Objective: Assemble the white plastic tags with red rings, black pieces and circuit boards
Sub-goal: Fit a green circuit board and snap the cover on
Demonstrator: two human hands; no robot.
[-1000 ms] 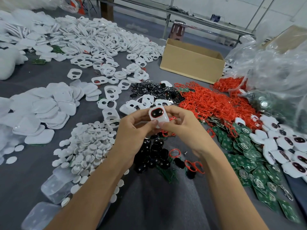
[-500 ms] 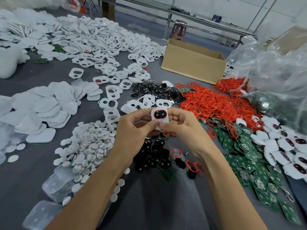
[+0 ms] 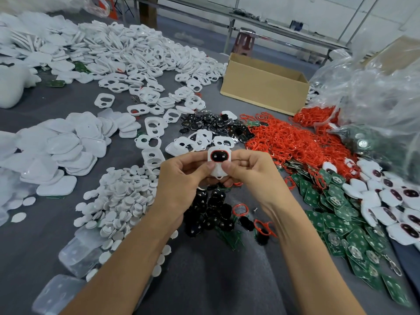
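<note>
Grey table [image 3: 216,280] carries loose parts. Left hand [image 3: 179,185] and right hand [image 3: 247,176] pinch one tag [image 3: 219,163] above it. Risk: uneven thumb pressure may unseat its red ring [image 3: 219,156] or drop the tag.

Open cardboard box [image 3: 261,92] on grey desk [image 3: 204,280]. Right of box: crumpled clear plastic bags [image 3: 375,92]. Behind box: red stool [image 3: 244,43]. Front-left of box: clear containers [image 3: 78,258].

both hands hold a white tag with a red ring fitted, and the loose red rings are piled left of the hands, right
No: the head view shows the loose red rings piled right of the hands. The left hand and right hand do hold a white tag with a red ring fitted.
</note>
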